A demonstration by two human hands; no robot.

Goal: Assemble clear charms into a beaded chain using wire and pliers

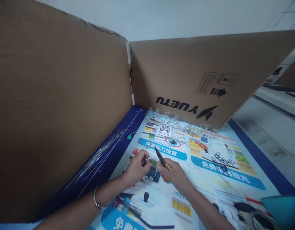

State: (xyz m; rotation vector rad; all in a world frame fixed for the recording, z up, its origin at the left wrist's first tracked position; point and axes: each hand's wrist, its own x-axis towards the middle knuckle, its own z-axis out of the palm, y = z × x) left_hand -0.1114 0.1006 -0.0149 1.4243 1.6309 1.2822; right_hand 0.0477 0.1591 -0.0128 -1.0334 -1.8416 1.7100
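Note:
My right hand (pixel 173 174) is closed round needle-nose pliers (pixel 160 155) with yellow and black handles, their dark jaws pointing up and away. Close by, my left hand (pixel 138 165) pinches a thin bent wire piece (pixel 152 160) with curved loops, held just above the printed sheet. The fingertips of my right hand also come near or touch this wire; I cannot tell which. Small shiny parts hang or lie below the fingers, too blurred to make out. A metal bangle (pixel 95 198) is round my left wrist.
Long straight wires (pixel 102 150) lie along the left cardboard wall (pixel 61 95). Shiny bent wire pieces (pixel 171 118) are heaped along the back cardboard panel (pixel 185 70). Black rings (pixel 221 163) lie at the right. A green round thing (pixel 129 137) sits on the blue edge.

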